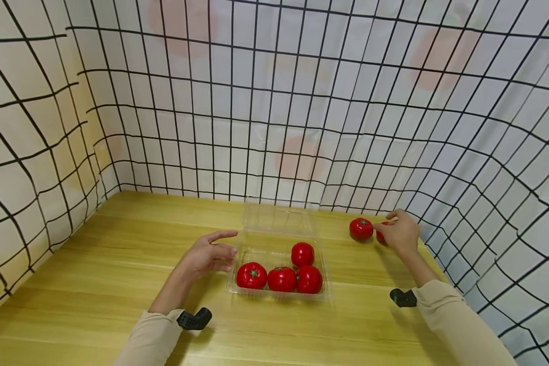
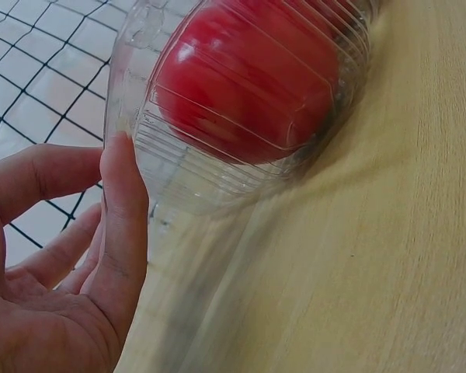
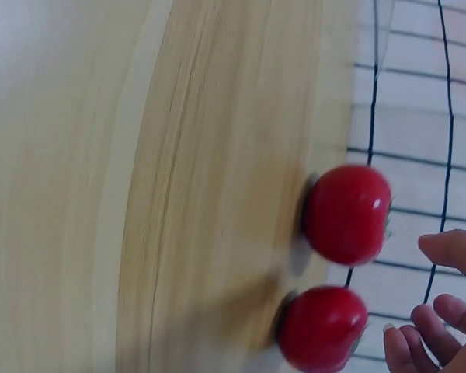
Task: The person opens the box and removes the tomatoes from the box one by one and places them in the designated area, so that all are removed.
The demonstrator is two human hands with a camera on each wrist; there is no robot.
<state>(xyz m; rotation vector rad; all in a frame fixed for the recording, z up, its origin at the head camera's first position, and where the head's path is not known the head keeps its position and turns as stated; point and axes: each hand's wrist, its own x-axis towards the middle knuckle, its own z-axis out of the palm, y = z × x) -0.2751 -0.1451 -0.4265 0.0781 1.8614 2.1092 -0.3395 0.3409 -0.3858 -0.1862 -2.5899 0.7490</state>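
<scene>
A clear plastic clamshell box (image 1: 281,295) lies with its lid raised at the back, holding several red tomatoes (image 1: 282,279). My left hand (image 1: 208,255) is at its left side, fingers loosely extended; the left wrist view shows a fingertip at the box's rim (image 2: 124,128), with a tomato (image 2: 248,85) behind the ribbed wall. To the right of the box, a tomato (image 1: 361,230) sits on the table beside another tomato (image 1: 380,234), which my right hand (image 1: 400,235) partly hides. In the right wrist view, the right hand's fingers are spread and apart from both tomatoes.
The wooden table (image 1: 119,264) is enclosed at the back and sides by black wire mesh (image 1: 265,122) in front of pale sheeting. The right-hand tomatoes lie close to the back mesh. A black wrist device (image 1: 194,319) sits at the left cuff.
</scene>
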